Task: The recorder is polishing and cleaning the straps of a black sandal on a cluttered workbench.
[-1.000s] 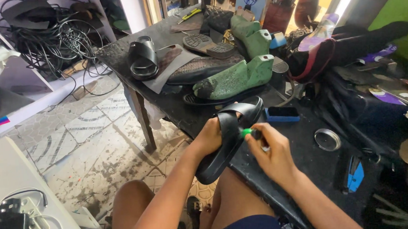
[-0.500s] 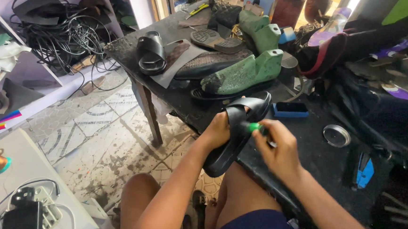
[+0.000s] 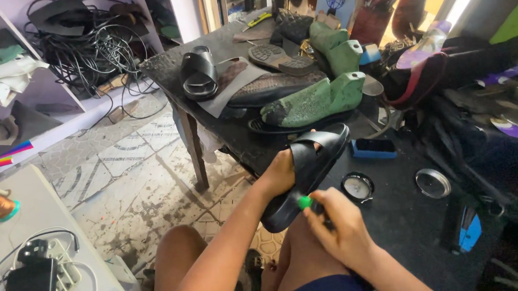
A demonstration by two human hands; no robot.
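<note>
My left hand (image 3: 280,173) grips a black slide sandal (image 3: 310,171) by its side and holds it tilted over the edge of the dark worktable (image 3: 395,215). My right hand (image 3: 340,227) is closed around a small tool with a green tip (image 3: 304,202), and that tip touches the sandal's sole edge near the heel. My bare knees are below the sandal.
On the table lie a second black sandal (image 3: 199,75), green shoe lasts (image 3: 316,100), loose soles (image 3: 273,56), a blue block (image 3: 374,148), two round tins (image 3: 357,187) and a dark bag (image 3: 446,68). Tangled cables (image 3: 85,48) fill a shelf at left. Tiled floor lies below.
The sandal and both hands have shifted slightly lower and rightward in view as my head moved. The green tip stays at the sole edge.
</note>
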